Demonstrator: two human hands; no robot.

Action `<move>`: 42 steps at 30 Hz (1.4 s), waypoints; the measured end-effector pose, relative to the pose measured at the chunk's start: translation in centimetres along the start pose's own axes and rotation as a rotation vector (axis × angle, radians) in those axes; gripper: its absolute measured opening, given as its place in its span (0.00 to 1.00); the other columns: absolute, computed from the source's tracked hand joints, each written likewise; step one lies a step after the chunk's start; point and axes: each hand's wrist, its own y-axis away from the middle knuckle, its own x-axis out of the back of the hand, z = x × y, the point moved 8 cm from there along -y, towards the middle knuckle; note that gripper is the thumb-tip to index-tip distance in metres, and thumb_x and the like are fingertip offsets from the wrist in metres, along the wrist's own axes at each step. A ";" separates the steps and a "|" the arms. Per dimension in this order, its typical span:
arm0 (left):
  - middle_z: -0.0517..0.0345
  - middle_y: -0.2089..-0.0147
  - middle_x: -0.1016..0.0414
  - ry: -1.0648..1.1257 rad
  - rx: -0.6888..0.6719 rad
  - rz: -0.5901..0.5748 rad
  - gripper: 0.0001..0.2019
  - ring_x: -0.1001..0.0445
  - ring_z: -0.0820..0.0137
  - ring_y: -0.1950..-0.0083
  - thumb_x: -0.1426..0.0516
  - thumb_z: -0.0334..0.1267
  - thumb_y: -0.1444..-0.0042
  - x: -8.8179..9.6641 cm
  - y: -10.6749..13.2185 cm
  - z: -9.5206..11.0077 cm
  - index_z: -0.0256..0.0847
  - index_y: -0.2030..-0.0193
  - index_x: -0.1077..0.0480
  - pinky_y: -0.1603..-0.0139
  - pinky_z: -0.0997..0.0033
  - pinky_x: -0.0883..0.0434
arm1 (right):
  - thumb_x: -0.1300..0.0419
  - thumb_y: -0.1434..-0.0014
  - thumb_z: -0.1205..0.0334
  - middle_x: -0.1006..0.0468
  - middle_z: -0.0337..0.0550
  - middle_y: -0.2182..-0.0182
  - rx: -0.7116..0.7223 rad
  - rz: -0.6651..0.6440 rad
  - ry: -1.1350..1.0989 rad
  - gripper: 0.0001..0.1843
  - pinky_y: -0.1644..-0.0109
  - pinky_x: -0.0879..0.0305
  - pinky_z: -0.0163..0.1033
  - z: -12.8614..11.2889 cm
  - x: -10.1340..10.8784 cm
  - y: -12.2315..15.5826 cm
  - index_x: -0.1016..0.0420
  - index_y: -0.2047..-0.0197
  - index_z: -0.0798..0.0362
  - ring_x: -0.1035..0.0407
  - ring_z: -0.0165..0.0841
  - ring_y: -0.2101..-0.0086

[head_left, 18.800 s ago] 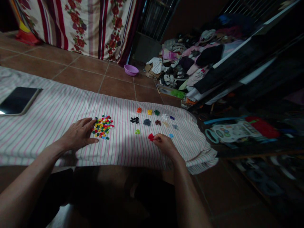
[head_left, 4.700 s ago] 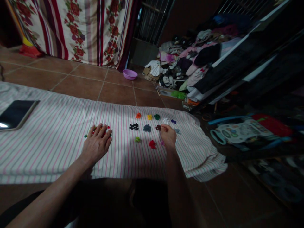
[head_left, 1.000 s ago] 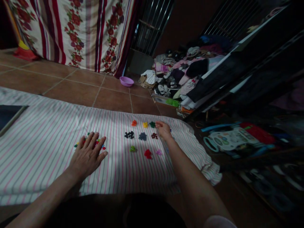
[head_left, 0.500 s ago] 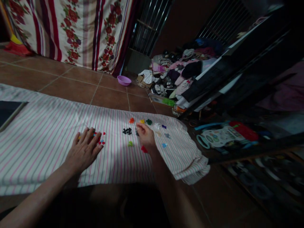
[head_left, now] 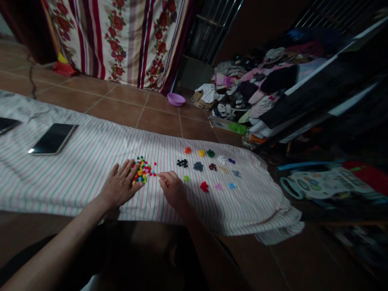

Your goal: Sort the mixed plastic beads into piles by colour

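A mixed pile of small coloured pieces [head_left: 143, 170], red, yellow, green and blue, lies on a striped cloth [head_left: 100, 161]. My left hand [head_left: 121, 184] rests flat at the pile's left edge, its fingers spread. At the right edge of the pile is my right hand [head_left: 174, 188], thumb and forefinger pinched beside a few loose red pieces; anything between the fingertips is too small to make out. Farther right are single-colour groups, among them black pieces [head_left: 182, 163], dark grey pieces [head_left: 198, 166], orange pieces [head_left: 188, 150], red pieces [head_left: 204, 186] and lime green pieces [head_left: 186, 178].
A dark-screened tablet [head_left: 53, 139] lies on the cloth at the left, with part of another dark device [head_left: 7, 124] beyond it. A purple basin [head_left: 176, 100] stands on the tiled floor. Heaped clothes [head_left: 251, 85] and a dark shelf frame [head_left: 321, 101] are at the right.
My right hand has moved left from the single-colour groups to the mixed pile. My left hand has shifted off the pile to its left edge, uncovering it. The view has turned left.
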 end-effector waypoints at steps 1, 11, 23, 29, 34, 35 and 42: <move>0.39 0.28 0.46 -0.003 0.004 -0.012 0.35 0.49 0.53 0.27 0.60 0.58 0.37 0.0 -0.1 0.0 0.36 0.31 0.45 0.31 0.44 0.48 | 0.46 0.41 0.70 0.25 0.43 0.62 0.004 0.003 0.002 0.14 0.58 0.32 0.36 0.2 -0.2 -0.1 0.22 0.56 0.51 0.29 0.31 0.65; 0.42 0.27 0.49 0.039 -0.051 -0.007 0.31 0.51 0.53 0.26 0.58 0.54 0.35 -0.1 -0.4 0.5 0.40 0.31 0.44 0.32 0.43 0.48 | 0.45 0.40 0.67 0.24 0.44 0.62 0.113 0.091 0.068 0.13 0.54 0.32 0.38 -0.2 -1.7 -1.2 0.23 0.55 0.51 0.28 0.34 0.63; 0.40 0.27 0.49 0.043 -0.052 -0.015 0.31 0.53 0.51 0.26 0.56 0.54 0.35 -0.2 -0.2 0.5 0.41 0.31 0.45 0.31 0.44 0.47 | 0.43 0.40 0.66 0.23 0.45 0.62 0.104 0.051 0.230 0.09 0.60 0.34 0.35 -0.4 -3.0 -2.6 0.24 0.57 0.52 0.27 0.33 0.63; 0.35 0.28 0.49 0.061 -0.060 0.018 0.32 0.51 0.51 0.26 0.55 0.55 0.36 -0.2 -0.2 0.5 0.40 0.30 0.47 0.32 0.42 0.47 | 0.44 0.42 0.68 0.24 0.43 0.65 0.140 0.079 0.229 0.08 0.60 0.35 0.34 -0.7 -2.6 -2.3 0.25 0.61 0.50 0.28 0.32 0.64; 0.34 0.28 0.49 0.067 -0.038 0.014 0.31 0.51 0.50 0.27 0.55 0.54 0.36 -0.1 -0.2 0.5 0.40 0.30 0.46 0.32 0.43 0.48 | 0.43 0.45 0.68 0.24 0.42 0.65 0.146 0.109 0.201 0.08 0.60 0.35 0.34 -1.1 -2.3 -2.1 0.27 0.62 0.50 0.29 0.32 0.64; 0.35 0.27 0.49 0.069 -0.031 0.013 0.32 0.51 0.50 0.27 0.55 0.54 0.36 -0.1 -0.2 0.6 0.40 0.30 0.46 0.31 0.43 0.48 | 0.44 0.45 0.68 0.24 0.42 0.65 0.145 0.116 0.196 0.08 0.60 0.35 0.34 -1.2 -2.2 -2.1 0.27 0.62 0.50 0.29 0.32 0.64; 0.35 0.27 0.49 0.058 -0.012 0.045 0.33 0.52 0.48 0.26 0.55 0.56 0.37 0.2 -1.0 1.1 0.38 0.32 0.42 0.32 0.45 0.46 | 0.45 0.45 0.69 0.24 0.42 0.66 0.144 0.126 0.123 0.07 0.58 0.34 0.35 -1.3 -1.8 -2.0 0.29 0.64 0.51 0.29 0.33 0.64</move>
